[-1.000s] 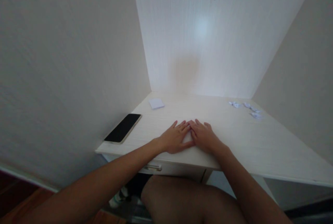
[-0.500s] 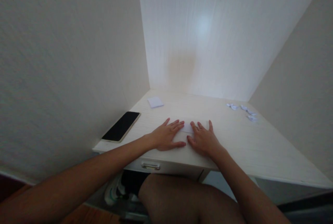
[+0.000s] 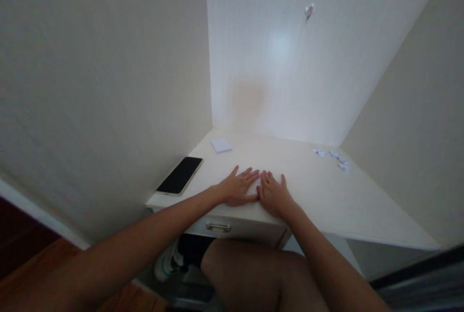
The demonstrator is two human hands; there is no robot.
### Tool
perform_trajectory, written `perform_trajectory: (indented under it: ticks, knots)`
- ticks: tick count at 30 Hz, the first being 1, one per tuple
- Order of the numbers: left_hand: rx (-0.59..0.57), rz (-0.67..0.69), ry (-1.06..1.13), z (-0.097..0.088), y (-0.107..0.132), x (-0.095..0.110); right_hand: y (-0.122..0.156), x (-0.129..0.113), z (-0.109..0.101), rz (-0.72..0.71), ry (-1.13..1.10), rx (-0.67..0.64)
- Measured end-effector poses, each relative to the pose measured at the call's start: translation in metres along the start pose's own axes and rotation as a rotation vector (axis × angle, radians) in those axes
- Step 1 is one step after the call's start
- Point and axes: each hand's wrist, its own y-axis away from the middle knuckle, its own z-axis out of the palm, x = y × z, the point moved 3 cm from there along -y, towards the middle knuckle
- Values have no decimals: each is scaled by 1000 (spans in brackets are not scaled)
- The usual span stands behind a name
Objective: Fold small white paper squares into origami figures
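Note:
My left hand (image 3: 237,188) lies flat on the white desk (image 3: 326,200), fingers stretched out and slightly spread. My right hand (image 3: 272,194) lies flat right beside it, fingertips nearly touching the left ones. A white sheet of paper is almost wholly hidden under both palms; only a sliver (image 3: 259,182) shows between the fingers. Neither hand grips anything.
A black phone (image 3: 180,182) lies at the desk's left edge. A small white paper pad (image 3: 221,145) sits at the back left. Several small folded paper pieces (image 3: 331,155) lie at the back right. Walls enclose the desk on three sides. A drawer handle (image 3: 218,226) is below.
My hands were apart half a second ago with the paper showing between them; now they have slid together over it. The camera has shifted back and to the left.

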Motion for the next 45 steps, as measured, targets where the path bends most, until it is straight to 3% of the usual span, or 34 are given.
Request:
perform_trajectory:
  ticks: [9, 14, 20, 27, 34, 40, 45]
  knots:
    - [46, 7, 47, -5, 5, 3, 28, 23, -6, 81, -52, -3]
    - [101, -9, 87, -6, 6, 0, 54, 9, -14, 102, -85, 70]
    - [115, -72, 112, -20, -18, -1, 81, -16, -23, 76, -100, 141]
    - [-121, -129, 137, -39, -51, 7, 97, -46, -16, 62, -65, 222]
    - [-272, -162, 190, -40, -60, 11, 99, -47, -9, 52, -72, 269]
    - [-186, -128, 308, -42, -55, 12, 101, -43, -7, 53, -70, 265]
    - [-58, -108, 475, -32, -40, 11, 101, -39, -11, 17, -100, 220]
